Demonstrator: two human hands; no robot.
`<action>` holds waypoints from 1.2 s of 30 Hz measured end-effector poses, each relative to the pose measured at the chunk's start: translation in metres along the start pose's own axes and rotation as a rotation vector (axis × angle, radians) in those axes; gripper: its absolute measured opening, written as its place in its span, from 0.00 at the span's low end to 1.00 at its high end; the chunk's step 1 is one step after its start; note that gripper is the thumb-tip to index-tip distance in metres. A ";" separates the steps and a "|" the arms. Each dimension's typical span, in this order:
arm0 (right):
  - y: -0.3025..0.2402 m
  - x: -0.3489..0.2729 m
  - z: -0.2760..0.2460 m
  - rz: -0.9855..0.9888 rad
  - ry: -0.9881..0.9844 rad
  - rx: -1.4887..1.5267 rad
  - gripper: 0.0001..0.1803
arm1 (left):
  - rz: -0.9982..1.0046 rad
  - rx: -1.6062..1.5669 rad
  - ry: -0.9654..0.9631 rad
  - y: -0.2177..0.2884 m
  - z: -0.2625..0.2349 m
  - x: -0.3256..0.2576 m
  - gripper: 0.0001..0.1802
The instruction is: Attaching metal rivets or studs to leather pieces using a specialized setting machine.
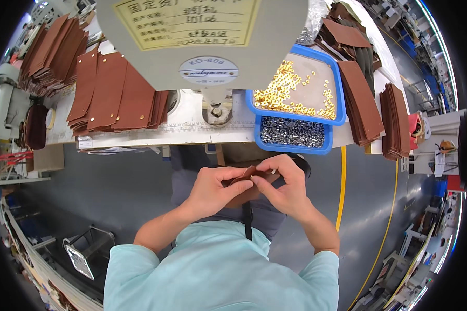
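A: What does the person hold?

B: A small brown leather piece (248, 174), pinched between both hands in front of the chest, just below the near edge of the white desk (140, 136). The left hand (213, 189) is closed on its left end, thumb on top; the right hand (285, 186) is clamped on its right end with thumb and forefinger.

A: And the parts?

B: On the desk's right side sits a blue plastic tray of small gold eyelets (293, 90), and touching its near edge a second blue tray of small silver metal pieces (293, 132). Fanned stacks of flat brown leather panels (114, 93) lie on the left side, and more brown stacks (363, 103) toward the right edge.

A: How should the piece be handled well?

B: Judging by the grip, the fingertips ought to stay near the edges, so the face is neither creased nor hidden. The grey press machine (202, 46) stands at the middle of the desk, its round base (217, 111) straight above the hands, so the piece is best kept flat and level.
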State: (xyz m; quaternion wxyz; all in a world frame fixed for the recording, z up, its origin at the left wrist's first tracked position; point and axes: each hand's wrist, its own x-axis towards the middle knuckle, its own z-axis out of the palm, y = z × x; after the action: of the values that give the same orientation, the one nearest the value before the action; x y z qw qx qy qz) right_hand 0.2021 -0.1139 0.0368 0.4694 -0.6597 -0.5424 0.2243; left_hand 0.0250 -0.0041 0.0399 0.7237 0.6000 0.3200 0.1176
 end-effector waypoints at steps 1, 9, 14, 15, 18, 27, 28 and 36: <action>-0.001 -0.001 0.000 0.102 -0.009 0.078 0.07 | 0.002 0.002 -0.008 -0.002 0.001 0.001 0.12; 0.038 0.032 -0.027 -0.113 0.016 -0.154 0.10 | 0.805 0.715 0.186 -0.018 -0.001 0.022 0.10; 0.071 0.050 -0.027 -0.022 0.013 -0.538 0.09 | 1.014 0.784 0.234 -0.025 -0.003 0.027 0.13; 0.073 0.051 -0.025 -0.023 0.013 -0.538 0.09 | 1.085 0.802 0.259 -0.026 -0.004 0.028 0.14; 0.077 0.053 -0.020 -0.070 0.016 -0.581 0.08 | 1.216 0.826 0.266 -0.027 -0.009 0.025 0.16; 0.074 0.047 -0.023 -0.133 0.125 -0.591 0.04 | 1.245 0.847 0.260 -0.025 -0.011 0.019 0.13; 0.072 0.046 -0.026 -0.131 0.159 -0.608 0.05 | 1.245 0.846 0.260 -0.027 -0.010 0.020 0.13; 0.018 0.027 -0.031 0.059 0.128 -0.174 0.08 | 1.300 0.802 0.270 -0.029 -0.008 0.023 0.14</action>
State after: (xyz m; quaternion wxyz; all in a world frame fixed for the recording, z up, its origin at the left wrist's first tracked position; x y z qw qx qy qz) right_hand 0.2447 -0.0996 0.0412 0.4371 -0.7268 -0.5089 0.1473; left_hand 0.0317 0.0074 0.0045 0.1917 0.8638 0.0070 0.4659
